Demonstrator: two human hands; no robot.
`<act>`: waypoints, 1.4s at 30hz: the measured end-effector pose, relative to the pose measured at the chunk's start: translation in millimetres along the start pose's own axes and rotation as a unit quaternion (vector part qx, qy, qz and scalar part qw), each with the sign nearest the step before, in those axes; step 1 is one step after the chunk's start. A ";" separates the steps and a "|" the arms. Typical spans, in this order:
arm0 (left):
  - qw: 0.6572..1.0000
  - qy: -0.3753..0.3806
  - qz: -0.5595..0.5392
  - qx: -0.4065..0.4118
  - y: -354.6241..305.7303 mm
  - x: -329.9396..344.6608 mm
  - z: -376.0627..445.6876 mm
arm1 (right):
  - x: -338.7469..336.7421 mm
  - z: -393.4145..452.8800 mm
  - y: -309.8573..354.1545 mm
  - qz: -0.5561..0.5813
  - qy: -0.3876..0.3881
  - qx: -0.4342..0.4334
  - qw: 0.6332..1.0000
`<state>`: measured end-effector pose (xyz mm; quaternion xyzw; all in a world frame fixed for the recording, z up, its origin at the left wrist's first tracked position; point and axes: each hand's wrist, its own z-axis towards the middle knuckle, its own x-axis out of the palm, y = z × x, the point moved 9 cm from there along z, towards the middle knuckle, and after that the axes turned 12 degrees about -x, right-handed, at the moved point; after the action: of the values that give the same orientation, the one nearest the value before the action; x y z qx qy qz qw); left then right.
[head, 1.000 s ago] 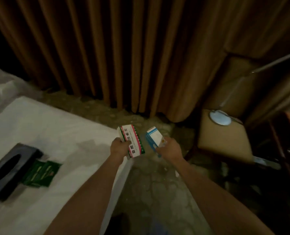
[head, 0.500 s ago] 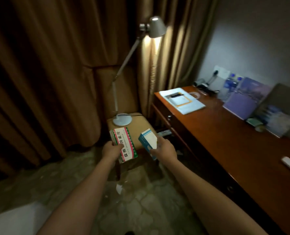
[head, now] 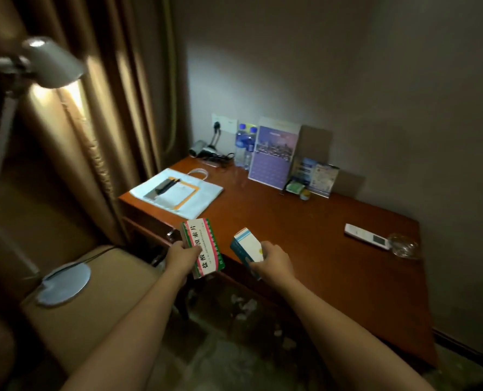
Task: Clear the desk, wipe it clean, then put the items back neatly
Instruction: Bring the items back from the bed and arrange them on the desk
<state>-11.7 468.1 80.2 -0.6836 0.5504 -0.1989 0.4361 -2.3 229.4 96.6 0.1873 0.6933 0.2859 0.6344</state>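
Observation:
My left hand (head: pixel 181 256) grips a white medicine box with red and green edges (head: pixel 203 245). A smaller blue-and-white box (head: pixel 246 246) is held in my right hand (head: pixel 271 259). Both boxes hover over the near left edge of the brown wooden desk (head: pixel 305 238). On the desk lie a white paper bag with a notepad and pens (head: pixel 175 191), two water bottles (head: pixel 244 146), a purple calendar stand (head: pixel 272 153), leaflets (head: pixel 316 173), a white remote (head: pixel 366 237) and a glass ashtray (head: pixel 402 245).
A floor lamp (head: pixel 37 66) stands at the left, its round base (head: pixel 64 282) on a tan padded seat (head: pixel 93 300). Brown curtains hang behind. A hair dryer and cables (head: pixel 206 152) sit by the wall socket. Paper scraps litter the floor under the desk.
The view swung right from the bed and curtain to the desk. Both hands kept hold of their boxes and now hover over the desk's near edge.

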 end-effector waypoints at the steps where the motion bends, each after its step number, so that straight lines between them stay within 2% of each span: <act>1: 1.000 0.012 0.019 0.007 -10.4 15.1 7.1 | -6.1 5.6 -9.4 -0.003 -0.009 0.016 1.000; 10: 0.981 0.133 0.145 0.001 -44.4 167.8 44.0 | -58.3 37.8 -115.7 -0.020 -0.066 0.136 0.988; 14: 0.970 0.157 0.186 -0.003 -59.3 225.9 69.4 | -75.2 63.5 -170.1 -0.004 -0.090 0.181 0.979; 19: 0.963 0.159 0.216 0.003 -107.2 291.2 112.5 | -92.1 120.9 -225.0 0.012 -0.084 0.215 0.973; 22: 0.962 0.161 0.218 0.004 -130.2 322.0 132.5 | -102.2 159.9 -243.5 0.009 -0.059 0.209 0.976; 28: 0.954 0.167 0.245 -0.034 -134.6 356.1 173.8 | -101.8 211.8 -256.9 0.015 0.000 0.182 0.983; 32: 0.947 0.169 0.268 -0.048 -138.5 379.8 205.2 | -101.2 230.2 -272.2 -0.036 0.046 0.185 0.981; 42: 0.905 0.207 0.369 0.039 -170.9 470.5 252.2 | -110.6 274.1 -311.1 -0.071 0.091 0.206 0.972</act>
<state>425.2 129.9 -14.8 -0.3570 0.8332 -0.1820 0.3809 314.0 -34.3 -23.8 0.2374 0.8038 0.1075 0.5349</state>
